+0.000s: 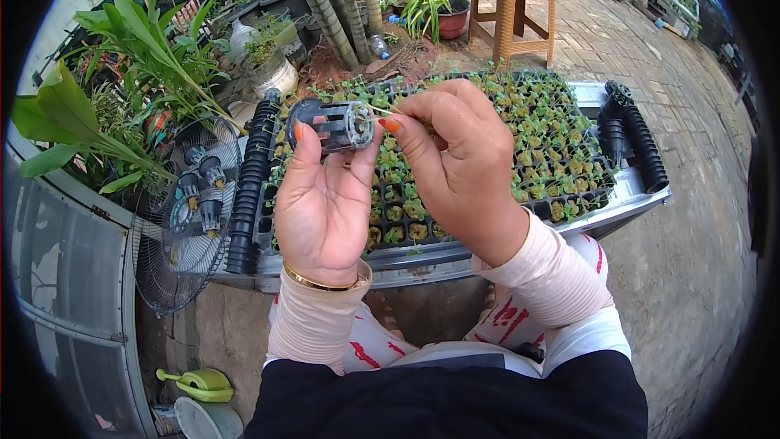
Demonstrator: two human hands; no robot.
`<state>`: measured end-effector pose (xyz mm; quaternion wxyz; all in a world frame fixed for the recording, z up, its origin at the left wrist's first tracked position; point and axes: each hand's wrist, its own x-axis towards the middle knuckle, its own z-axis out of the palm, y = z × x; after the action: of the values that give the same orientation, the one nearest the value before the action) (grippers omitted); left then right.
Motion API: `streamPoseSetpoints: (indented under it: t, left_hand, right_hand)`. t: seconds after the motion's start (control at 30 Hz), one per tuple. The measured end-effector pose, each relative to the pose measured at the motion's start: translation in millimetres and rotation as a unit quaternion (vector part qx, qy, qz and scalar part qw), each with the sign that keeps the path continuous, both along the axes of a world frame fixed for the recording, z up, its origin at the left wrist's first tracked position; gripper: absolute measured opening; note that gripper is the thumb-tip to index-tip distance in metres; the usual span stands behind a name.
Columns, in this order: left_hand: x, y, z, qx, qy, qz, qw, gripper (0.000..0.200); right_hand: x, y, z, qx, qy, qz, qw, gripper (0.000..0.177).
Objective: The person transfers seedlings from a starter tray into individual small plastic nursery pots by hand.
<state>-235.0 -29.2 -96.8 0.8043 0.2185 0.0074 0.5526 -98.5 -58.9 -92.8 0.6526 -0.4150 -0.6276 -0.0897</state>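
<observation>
My left hand (325,203) holds a black slotted net pot (331,126) on its side, its base end facing right. Just right of that end, my right hand (463,154) pinches a thin pale strand (382,110) between thumb and forefinger; it looks like a root or stem running into the pot. Below both hands lies a seedling tray (520,130) with many small green seedlings in brownish plugs. Stacked black net pots (241,195) form a long row at the tray's left edge.
More stacked black pots (646,146) lie at the table's right end. A fan grille (154,256) at left carries several filled net pots (210,210). Beyond the table stand a woven-look brown stool (512,12) and potted plants. A green watering can (207,384) sits on the floor.
</observation>
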Motion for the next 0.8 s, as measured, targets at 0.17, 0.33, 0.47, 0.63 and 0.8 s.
streamPoseSetpoints:
  t: [0.17,0.33,0.47,0.63,0.8]
  left_hand:
    - [0.3,0.6,-1.1,-0.013,0.011,0.006,1.0,0.02]
    - [-1.2,2.1,0.6,-0.025,0.008,0.013,1.0,0.021]
    - [-1.5,0.8,2.2,-0.018,0.018,0.012,1.0,0.022]
    - [-0.7,1.0,3.2,-0.005,0.024,0.028,0.999,0.023]
    - [-2.0,3.3,-0.7,0.002,0.029,0.036,0.999,0.022]
  right_hand:
    - [-2.3,8.5,-3.9,0.073,-0.046,-0.05,0.995,0.012]
    - [-3.4,2.6,-5.1,0.028,-0.061,-0.041,0.997,0.014]
    - [-0.4,-0.4,-5.5,-0.003,-0.077,-0.022,0.997,0.014]
    - [1.1,-5.1,-0.9,-0.031,-0.094,-0.023,0.995,0.013]
    - [0.6,-8.9,0.5,-0.055,-0.108,-0.034,0.992,0.012]
